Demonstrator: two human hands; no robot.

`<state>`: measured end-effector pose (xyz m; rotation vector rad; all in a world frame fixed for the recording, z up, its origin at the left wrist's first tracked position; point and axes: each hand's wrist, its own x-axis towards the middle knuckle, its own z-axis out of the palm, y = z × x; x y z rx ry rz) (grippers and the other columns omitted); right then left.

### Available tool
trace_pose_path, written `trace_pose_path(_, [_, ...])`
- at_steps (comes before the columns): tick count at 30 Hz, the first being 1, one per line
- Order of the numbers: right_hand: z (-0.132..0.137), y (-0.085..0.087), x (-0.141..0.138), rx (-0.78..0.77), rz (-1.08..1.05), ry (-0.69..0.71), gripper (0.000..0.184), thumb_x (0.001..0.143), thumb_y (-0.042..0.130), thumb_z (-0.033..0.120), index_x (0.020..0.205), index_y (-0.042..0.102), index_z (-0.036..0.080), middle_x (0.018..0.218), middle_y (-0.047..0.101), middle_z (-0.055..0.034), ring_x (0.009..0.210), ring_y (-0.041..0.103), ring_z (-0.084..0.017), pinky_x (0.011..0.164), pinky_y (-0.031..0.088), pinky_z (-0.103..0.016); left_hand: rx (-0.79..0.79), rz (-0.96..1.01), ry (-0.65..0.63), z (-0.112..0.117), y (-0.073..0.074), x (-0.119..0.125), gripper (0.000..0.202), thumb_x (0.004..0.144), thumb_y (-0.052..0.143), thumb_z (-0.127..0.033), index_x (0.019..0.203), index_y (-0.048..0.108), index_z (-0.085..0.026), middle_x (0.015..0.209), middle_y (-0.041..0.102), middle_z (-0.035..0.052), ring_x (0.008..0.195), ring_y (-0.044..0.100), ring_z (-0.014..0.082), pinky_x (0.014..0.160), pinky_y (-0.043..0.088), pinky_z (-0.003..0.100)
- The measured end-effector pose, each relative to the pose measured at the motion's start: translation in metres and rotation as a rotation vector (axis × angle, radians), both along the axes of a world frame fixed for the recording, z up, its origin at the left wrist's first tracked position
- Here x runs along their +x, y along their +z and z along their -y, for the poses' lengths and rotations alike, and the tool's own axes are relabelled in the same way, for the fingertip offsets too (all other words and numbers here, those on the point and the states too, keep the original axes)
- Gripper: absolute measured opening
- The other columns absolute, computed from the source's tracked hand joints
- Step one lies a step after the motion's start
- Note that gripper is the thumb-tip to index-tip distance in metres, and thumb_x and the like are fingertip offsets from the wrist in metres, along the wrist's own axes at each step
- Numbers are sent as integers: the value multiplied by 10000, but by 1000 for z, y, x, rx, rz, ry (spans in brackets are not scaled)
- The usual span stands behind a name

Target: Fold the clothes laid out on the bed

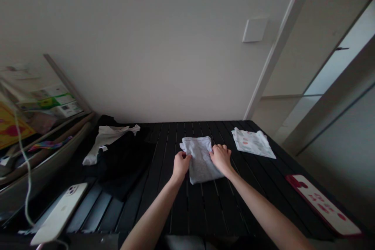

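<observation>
A light grey garment (201, 160), folded into a rough rectangle, lies on the black slatted table (205, 211). My left hand (181, 165) pinches its left edge between thumb and fingers. On the opposite side, my right hand (222, 158) is closed at the right edge, its thumb on the cloth and its fingers curled; the fingertips are partly hidden. What kind of garment it is does not show. To the right rests a folded white garment (253, 143) with a pale print.
Black clothing (124, 164) and a white garment (101, 142) are heaped at the left. Nearer are a white phone (60, 213) and a white cable (25, 156). A red-rimmed white board (324, 205) lies front right. A wall (161, 66) borders the table's back; a filled bin (64, 156) stands left.
</observation>
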<state>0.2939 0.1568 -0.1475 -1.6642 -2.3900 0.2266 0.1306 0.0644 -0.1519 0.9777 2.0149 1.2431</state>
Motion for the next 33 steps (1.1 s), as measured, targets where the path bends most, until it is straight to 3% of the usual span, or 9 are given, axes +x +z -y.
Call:
trace_pose_path(4, [-22, 9, 46, 210, 59, -78, 209, 856, 472, 142, 917, 671, 124, 1030, 615, -202, 1066, 476, -353, 837, 347, -458, 33, 90, -4, -46, -4, 47, 103, 743, 670, -202, 765, 598, -132, 734, 638, 46, 743, 623, 180, 647, 443, 247])
trace_pose_path(12, [-72, 23, 122, 408, 137, -235, 406, 874, 292, 64, 1022, 670, 58, 1083, 591, -256, 1098, 432, -379, 892, 274, -509, 106, 186, -52, -129, -2, 142, 374, 733, 688, -138, 1057, 502, -141, 822, 652, 49, 773, 648, 164, 704, 491, 257])
trace_pose_path(15, [-97, 35, 138, 492, 172, -301, 437, 885, 250, 62, 1061, 646, 4, 1085, 581, -277, 1093, 428, -366, 900, 265, -496, 169, 279, -151, -156, 0, 170, 497, 745, 685, -149, 1179, 444, -134, 889, 673, 77, 808, 659, 170, 772, 508, 290])
trace_pose_path(18, [-121, 39, 150, 521, 147, -374, 435, 885, 263, 74, 1120, 619, -9, 1112, 566, -293, 1119, 411, -374, 880, 273, -487, 306, 478, -356, -175, -2, 191, 759, 747, 658, -128, 1379, 239, -142, 1134, 644, 163, 1018, 639, 212, 913, 481, 368])
trace_pose_path(21, [-137, 22, 161, 504, 140, -419, 415, 878, 302, 85, 1134, 618, 2, 1120, 564, -292, 1128, 408, -381, 867, 277, -481, 355, 430, -489, -178, -11, 196, 940, 722, 665, -146, 1466, 91, -174, 1441, 411, 206, 1325, 418, 268, 1075, 343, 434])
trace_pose_path(23, [-141, -1, 168, 474, 158, -420, 418, 876, 292, 77, 1111, 632, 14, 1088, 583, -280, 1084, 434, -368, 841, 291, -465, 291, 187, -521, -169, -21, 190, 913, 722, 665, -189, 1476, 150, -187, 1538, 254, 174, 1428, 208, 293, 1148, 181, 483])
trace_pose_path(25, [-141, -26, 173, 448, 171, -432, 438, 881, 260, 72, 1082, 645, 22, 1037, 602, -271, 1015, 460, -353, 791, 307, -442, 195, -83, -555, -155, -34, 178, 780, 752, 619, -201, 1449, 268, -208, 1567, 196, 127, 1454, 73, 292, 1155, 43, 537])
trace_pose_path(29, [-144, -59, 181, 459, 167, -454, 448, 889, 232, 78, 1044, 644, -9, 986, 597, -282, 962, 478, -338, 739, 305, -420, 108, -369, -557, -129, -54, 153, 569, 780, 503, -120, 1334, 436, -232, 1558, 244, 77, 1460, 61, 235, 1150, 54, 540])
trace_pose_path(33, [-152, -60, 185, 450, 103, -483, 416, 882, 264, 74, 1072, 627, 1, 983, 593, -286, 974, 476, -356, 726, 310, -415, 126, -473, -513, -110, -51, 129, 516, 778, 472, -87, 1273, 474, -234, 1545, 284, 66, 1458, 93, 205, 1149, 109, 513])
